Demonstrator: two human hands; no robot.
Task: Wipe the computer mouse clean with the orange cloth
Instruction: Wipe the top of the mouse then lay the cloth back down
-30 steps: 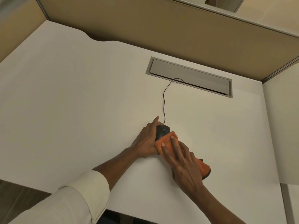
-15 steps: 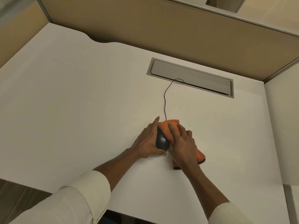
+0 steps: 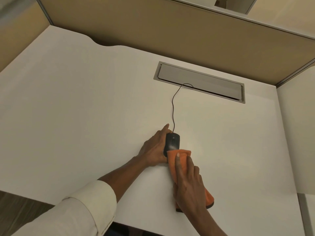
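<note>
A black wired computer mouse [image 3: 172, 142] lies on the white desk [image 3: 76, 116]. My left hand [image 3: 154, 149] grips it along its left side, index finger stretched past its front. An orange cloth [image 3: 179, 159] covers the mouse's rear end and trails back toward me across the desk. My right hand [image 3: 189, 181] lies flat on top of the cloth, pressing it down, fingers pointing at the mouse. The mouse's front half with the scroll wheel is uncovered.
The mouse's thin black cable [image 3: 173, 106] runs away to a grey cable hatch [image 3: 199, 81] set in the desk. Tan partition walls [image 3: 170, 31] close the desk at the back and left; a white panel [image 3: 296, 133] stands at right. The near desk edge is close below my arms.
My right hand has dragged the cloth back from the mouse's front to its rear, uncovering the front half. My left hand has kept its hold on the mouse.
</note>
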